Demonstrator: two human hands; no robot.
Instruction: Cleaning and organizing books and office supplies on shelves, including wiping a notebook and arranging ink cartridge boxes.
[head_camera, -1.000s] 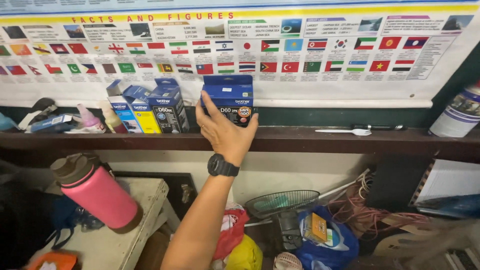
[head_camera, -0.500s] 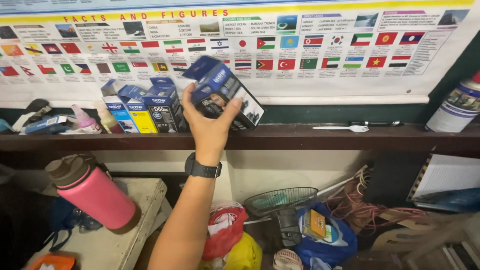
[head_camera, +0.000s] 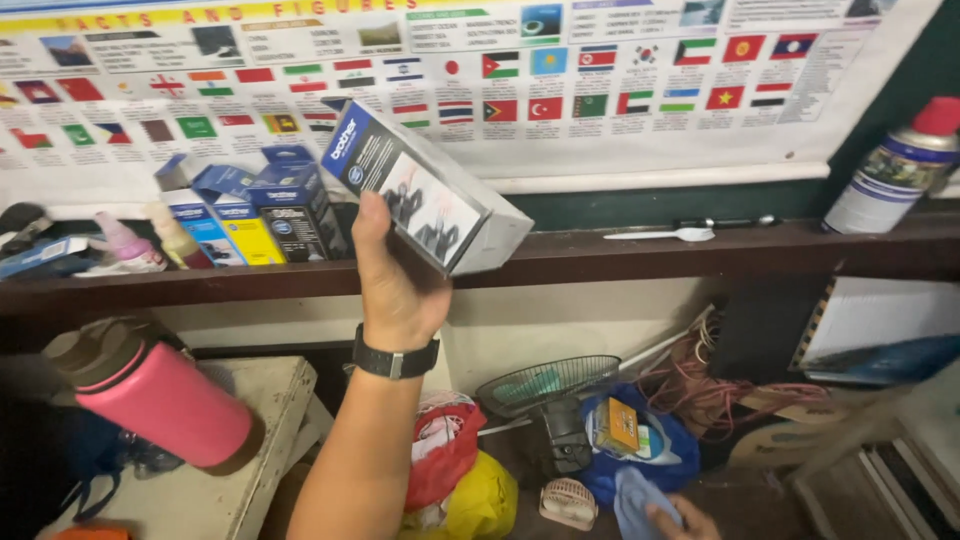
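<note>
My left hand (head_camera: 400, 285), with a black watch on the wrist, is raised in front of the dark wooden shelf (head_camera: 620, 255). It grips a blue, black and grey carton box (head_camera: 425, 190), which is tilted and lifted just off the shelf. A row of similar blue boxes (head_camera: 250, 215) stands on the shelf to the left of it. Only the fingers of my right hand (head_camera: 672, 520) show at the bottom edge, resting by a blue cloth (head_camera: 630, 495); whether they hold it is unclear.
A pink bottle (head_camera: 160, 395) lies tilted on a white stool at lower left. A spray can (head_camera: 890, 170) and a white spoon (head_camera: 660, 235) are on the shelf's right part. A small fan (head_camera: 550, 385), bags and cables fill the floor below. A flag chart (head_camera: 560, 70) covers the wall.
My left hand took the box from upright on the shelf, tilted it to the right and drew it off the shelf toward me. The camera moved closer and slightly left.
</note>
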